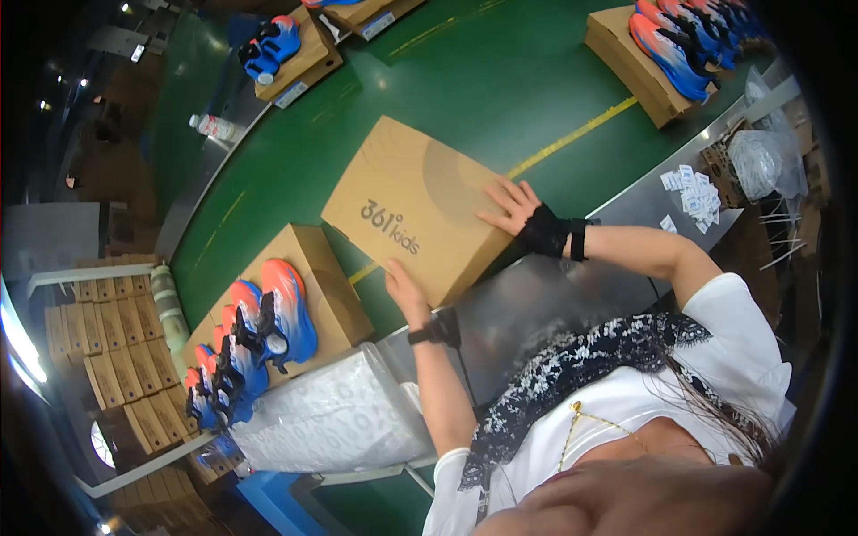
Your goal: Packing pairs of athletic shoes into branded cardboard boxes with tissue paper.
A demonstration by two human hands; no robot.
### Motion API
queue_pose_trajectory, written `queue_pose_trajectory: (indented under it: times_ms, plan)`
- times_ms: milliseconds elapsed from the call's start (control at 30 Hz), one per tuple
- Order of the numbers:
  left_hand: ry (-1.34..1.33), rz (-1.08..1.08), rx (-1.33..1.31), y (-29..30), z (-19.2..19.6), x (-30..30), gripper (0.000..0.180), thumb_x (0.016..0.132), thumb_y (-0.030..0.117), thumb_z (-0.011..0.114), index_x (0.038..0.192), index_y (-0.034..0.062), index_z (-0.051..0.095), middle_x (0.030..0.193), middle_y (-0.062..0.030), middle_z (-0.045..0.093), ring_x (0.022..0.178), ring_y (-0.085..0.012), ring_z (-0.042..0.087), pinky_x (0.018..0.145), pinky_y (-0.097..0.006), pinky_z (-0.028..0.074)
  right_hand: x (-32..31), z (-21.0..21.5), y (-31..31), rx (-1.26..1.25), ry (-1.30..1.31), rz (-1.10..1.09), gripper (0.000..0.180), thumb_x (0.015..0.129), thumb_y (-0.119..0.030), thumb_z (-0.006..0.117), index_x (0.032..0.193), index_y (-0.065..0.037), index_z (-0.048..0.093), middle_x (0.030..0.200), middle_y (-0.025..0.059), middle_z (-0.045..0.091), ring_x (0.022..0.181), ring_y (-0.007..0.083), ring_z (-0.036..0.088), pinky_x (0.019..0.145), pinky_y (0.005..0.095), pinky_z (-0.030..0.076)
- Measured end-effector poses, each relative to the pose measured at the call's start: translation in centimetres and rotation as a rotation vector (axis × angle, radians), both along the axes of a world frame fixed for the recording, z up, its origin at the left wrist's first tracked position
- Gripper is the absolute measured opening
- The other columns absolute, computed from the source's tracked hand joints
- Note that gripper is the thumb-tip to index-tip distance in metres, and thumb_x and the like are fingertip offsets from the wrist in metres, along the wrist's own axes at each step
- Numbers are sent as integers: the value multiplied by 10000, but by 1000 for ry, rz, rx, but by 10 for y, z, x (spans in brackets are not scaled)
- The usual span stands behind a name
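Observation:
A closed brown cardboard shoebox (429,192) with dark print on its lid lies tilted in front of me, over the near edge of the green conveyor belt (572,116). At the box's near left side is my left hand (407,290), a dark band on its wrist. It grips the box's edge, and some of its fingers are hidden. My right hand (523,210), in a black fingerless glove, rests on the lid near the right end with its fingers spread.
Blue and orange children's shoes (286,308) stand on brown boxes at left; more shoes (670,54) stand on boxes at far right. Wrapped white paper (331,415) lies near left. Small white packets (697,196) are scattered on a metal ledge. A bottle (213,126) stands beyond the belt.

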State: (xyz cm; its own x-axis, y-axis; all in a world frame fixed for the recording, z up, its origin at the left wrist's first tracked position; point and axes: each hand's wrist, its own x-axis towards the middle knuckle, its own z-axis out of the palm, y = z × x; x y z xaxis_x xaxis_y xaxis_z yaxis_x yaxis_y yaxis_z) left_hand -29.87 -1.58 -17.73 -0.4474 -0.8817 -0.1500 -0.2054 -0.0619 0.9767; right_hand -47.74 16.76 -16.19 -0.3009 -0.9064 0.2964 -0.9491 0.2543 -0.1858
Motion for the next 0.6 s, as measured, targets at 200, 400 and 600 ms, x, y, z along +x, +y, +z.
queue_pose_trajectory:
  times_ms: [200, 400, 600]
  plan:
    - [-73, 19, -254, 29, 9, -6, 387, 890, 269, 336, 949, -83, 485, 900, -214, 524, 819, -286, 488, 727, -366, 374, 1, 4, 26, 20, -23, -33, 518, 720, -105, 469, 1216, -232, 393, 1298, 163, 285, 1197, 350, 262, 852, 524, 317]
    - [-190, -88, 48, -3, 10, -13, 396, 860, 332, 378, 977, -26, 502, 986, -178, 523, 900, -262, 506, 758, -351, 391, -1, 6, 7, 29, 55, -49, 485, 717, -87, 468, 1179, -229, 429, 1274, 161, 325, 1180, 349, 291, 816, 482, 350]
    - [397, -248, 721, 16, 55, 4, 490, 810, 367, 424, 1116, -15, 415, 1038, -127, 516, 939, -210, 521, 797, -295, 415, 9, 83, 24, -59, 62, 19, 457, 681, -73, 501, 1126, -177, 483, 1177, 158, 421, 1107, 339, 368, 813, 455, 358]
